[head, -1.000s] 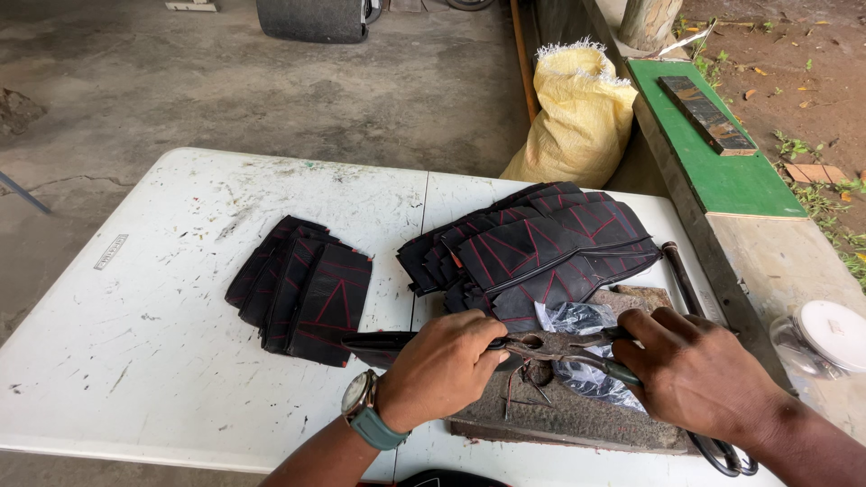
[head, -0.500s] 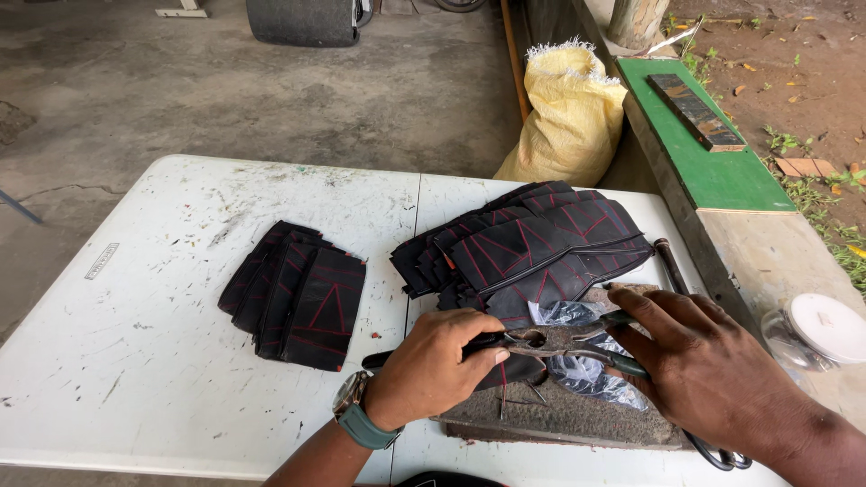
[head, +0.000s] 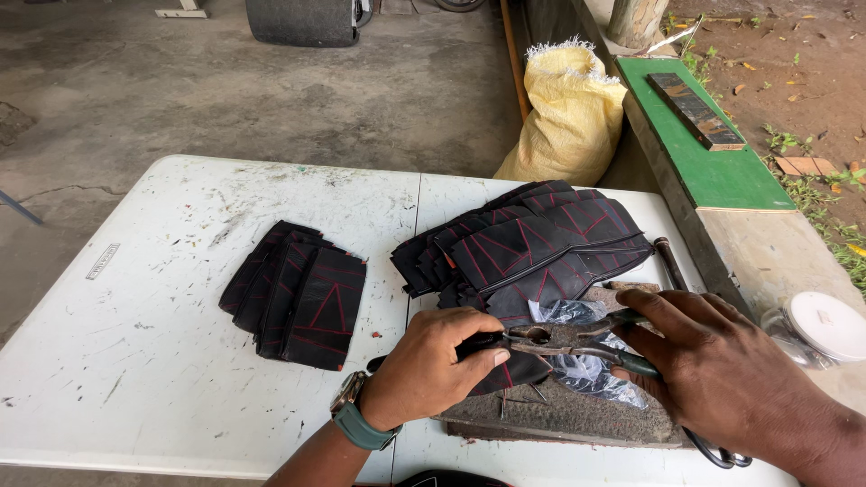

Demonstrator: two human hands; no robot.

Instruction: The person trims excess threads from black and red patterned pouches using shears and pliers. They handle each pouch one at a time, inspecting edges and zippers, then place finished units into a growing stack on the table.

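Left hand (head: 433, 365), wristwatch on the wrist, is curled over the near edge of a black leather piece with red stitching (head: 510, 370), fingers pressed together and pinning it to a worn grey block (head: 577, 415) on the white counter (head: 180, 298). Right hand (head: 722, 370) is wrapped around the handles of a rusty plier-type punch (head: 564, 341); its head sits right beside the left fingertips, over the pinned leather.

Near the work: a clear plastic bag (head: 577, 316) lies under the tool, a large heap of the same stitched pieces (head: 541, 239) lies just behind, and a smaller stack (head: 302, 293) lies well apart to the left. Dark scissors handles (head: 717, 451) peek out below the right wrist.

Risks, as judged:
- Tool head is very close to the left fingertips; a squeeze could nip a finger.
- Leather is held at one edge only; it could twist, and the bite would land off the intended spot.
- Plastic bag could get caught under the jaws.
- Block sits near the counter's front edge; hard pressure may shift it.
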